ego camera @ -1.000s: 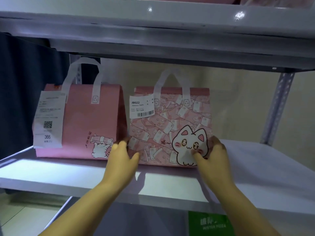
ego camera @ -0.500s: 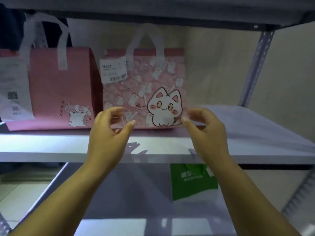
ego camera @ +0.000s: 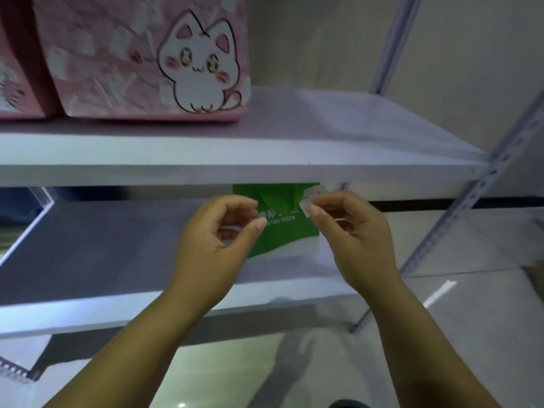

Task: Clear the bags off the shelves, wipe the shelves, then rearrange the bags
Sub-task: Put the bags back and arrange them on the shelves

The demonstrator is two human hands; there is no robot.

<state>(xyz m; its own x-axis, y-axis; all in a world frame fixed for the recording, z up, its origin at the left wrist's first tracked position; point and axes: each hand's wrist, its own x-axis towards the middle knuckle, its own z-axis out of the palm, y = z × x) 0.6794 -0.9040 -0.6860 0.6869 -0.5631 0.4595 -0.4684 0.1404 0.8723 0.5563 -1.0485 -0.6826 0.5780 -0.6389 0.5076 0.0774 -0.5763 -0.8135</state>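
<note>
My left hand [ego camera: 212,240] hung curved but apart, gripping nothing, before the green bag [ego camera: 282,231] on the lower shelf [ego camera: 117,245] at 12 o'clock; my right hand [ego camera: 353,234] met its white slip [ego camera: 312,195], pinching or not I couldn't tell. I'd take the bag's sides, not the slip, which might tear. I counted one green bag and two pink bags [ego camera: 132,54] at 11 o'clock.
</note>
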